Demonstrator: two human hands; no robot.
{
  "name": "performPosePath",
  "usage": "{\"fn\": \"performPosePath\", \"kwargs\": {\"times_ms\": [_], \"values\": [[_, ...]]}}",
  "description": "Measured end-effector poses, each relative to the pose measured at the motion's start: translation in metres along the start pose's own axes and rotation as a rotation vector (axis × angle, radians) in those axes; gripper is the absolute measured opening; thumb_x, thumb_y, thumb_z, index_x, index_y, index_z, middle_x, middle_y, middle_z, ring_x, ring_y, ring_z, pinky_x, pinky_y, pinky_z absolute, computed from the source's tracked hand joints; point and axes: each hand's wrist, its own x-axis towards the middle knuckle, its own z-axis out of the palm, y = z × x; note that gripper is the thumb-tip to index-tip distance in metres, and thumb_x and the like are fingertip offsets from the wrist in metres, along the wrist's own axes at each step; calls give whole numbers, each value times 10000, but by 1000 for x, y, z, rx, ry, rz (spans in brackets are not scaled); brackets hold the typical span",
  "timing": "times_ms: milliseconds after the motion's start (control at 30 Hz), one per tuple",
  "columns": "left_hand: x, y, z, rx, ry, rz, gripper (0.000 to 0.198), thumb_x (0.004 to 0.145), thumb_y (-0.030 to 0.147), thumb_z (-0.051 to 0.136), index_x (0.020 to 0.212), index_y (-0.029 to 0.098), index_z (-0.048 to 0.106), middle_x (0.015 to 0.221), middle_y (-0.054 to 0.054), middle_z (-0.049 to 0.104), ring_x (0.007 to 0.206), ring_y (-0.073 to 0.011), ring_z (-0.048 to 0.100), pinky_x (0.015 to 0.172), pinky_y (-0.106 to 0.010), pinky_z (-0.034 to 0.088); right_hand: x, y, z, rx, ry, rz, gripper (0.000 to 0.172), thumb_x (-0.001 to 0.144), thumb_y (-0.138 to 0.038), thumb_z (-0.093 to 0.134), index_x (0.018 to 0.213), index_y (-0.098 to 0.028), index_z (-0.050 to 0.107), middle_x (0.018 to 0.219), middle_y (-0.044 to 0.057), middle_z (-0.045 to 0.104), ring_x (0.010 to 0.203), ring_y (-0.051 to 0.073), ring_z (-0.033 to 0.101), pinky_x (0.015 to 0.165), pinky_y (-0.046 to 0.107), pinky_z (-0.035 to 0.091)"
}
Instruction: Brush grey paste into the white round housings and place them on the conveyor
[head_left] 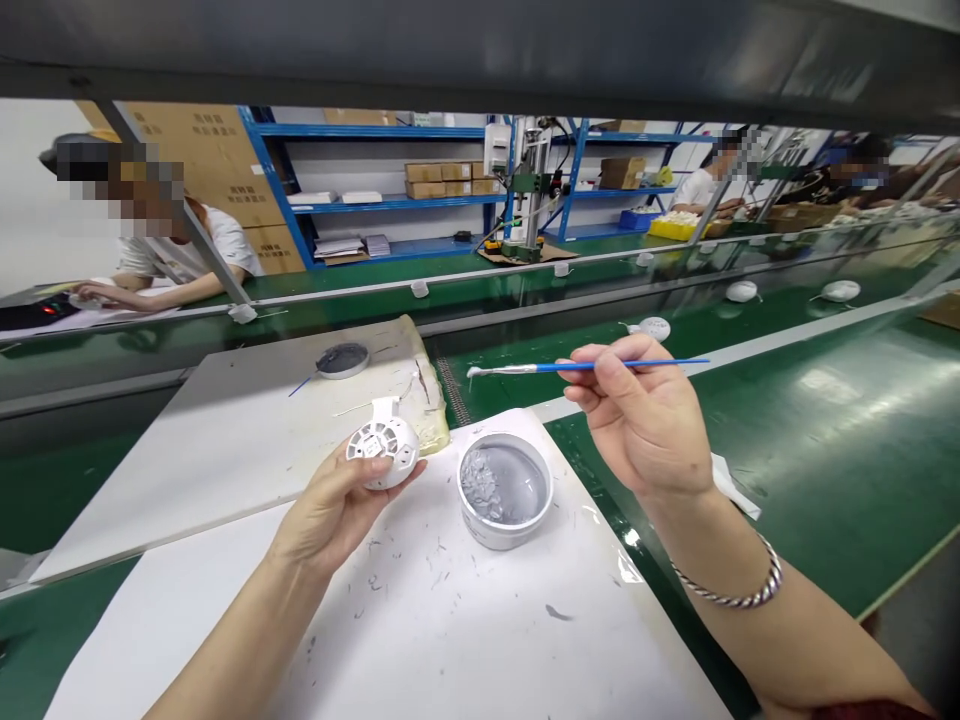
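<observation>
My left hand (330, 510) grips a round white plastic housing (384, 455) with a vented face, its thumb across the front. A short tab and a thin wire stick out at its top. Pinched in my right hand (649, 420) is a slim blue-handled paintbrush (555, 368), held level with its tip toward the left. A pale grey blob sits on the bristles. Below the brush, a white tub (504, 535) of grey paste stands on a stained white board (450, 620). The brush tip is above and apart from the tub.
Farther back, a second board (225, 430) carries a lid with dark grey residue (343, 360). White round parts (652, 328) lie on the green conveyor (810, 400). A metal overhead shelf (480, 60) spans the top. A person (217, 245) sits across the line.
</observation>
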Motion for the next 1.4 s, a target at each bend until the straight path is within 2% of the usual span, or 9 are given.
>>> {"fn": "performPosePath", "kwargs": {"times_ms": [133,233,333,433,567,800,1100,1267,1400], "values": [[-11,3,0,39,-13,11,485,612,158,806,1065,175,634,1083,-71,651,926,-208,615,885,-450,559,-1,1,-3,0,23,7,212,724,-317,786,743,-242,588,818,-65,711,748,89,696,623,167,578],[-15,2,-4,57,13,26,479,630,290,812,1075,201,658,1154,-84,638,937,-234,617,771,-384,595,-4,4,-2,-19,-4,14,217,728,-329,780,759,-244,582,827,-64,706,765,97,700,628,178,583],[-18,0,-3,10,42,0,475,656,462,772,1046,204,692,1093,-103,653,908,-266,620,672,-397,604,-9,8,2,-2,-57,22,188,762,-311,753,777,-239,579,845,-60,705,787,97,702,626,176,583],[-23,-1,4,-1,28,-49,474,697,514,726,1053,202,702,1039,-118,662,865,-263,622,631,-406,602,-16,11,7,24,-109,34,145,798,-269,722,792,-235,581,855,-58,706,800,98,704,629,172,588],[-32,-2,14,-19,-55,-105,429,739,491,697,1060,207,710,1069,-113,657,822,-248,624,604,-406,602,-25,12,14,46,-187,20,87,843,-223,673,818,-234,590,878,-50,707,810,96,702,656,186,596],[-40,1,20,-106,-66,-117,343,730,442,718,1003,233,726,1109,-78,658,867,-262,630,584,-407,607,-40,16,20,-47,-278,-40,109,821,-164,681,824,-224,590,866,-15,710,741,129,699,650,272,611],[-43,6,19,-136,-8,-75,288,694,336,714,952,210,734,1100,-82,658,864,-271,621,635,-427,603,-49,20,18,-234,-380,-225,204,802,-58,668,891,-237,631,921,-4,711,903,166,694,817,355,591],[-47,7,21,-81,-12,-85,449,618,306,736,1056,217,696,1095,-92,651,867,-267,618,641,-369,598,-50,23,16,-258,-406,-261,231,798,-50,664,918,-246,638,937,1,711,913,173,693,817,361,589],[-52,7,30,-53,52,-103,413,616,246,721,1026,206,688,1054,-74,654,823,-222,608,640,-333,593,-50,23,15,-253,-433,-268,261,795,-26,654,932,-247,636,950,1,704,921,173,692,821,358,585]]}}
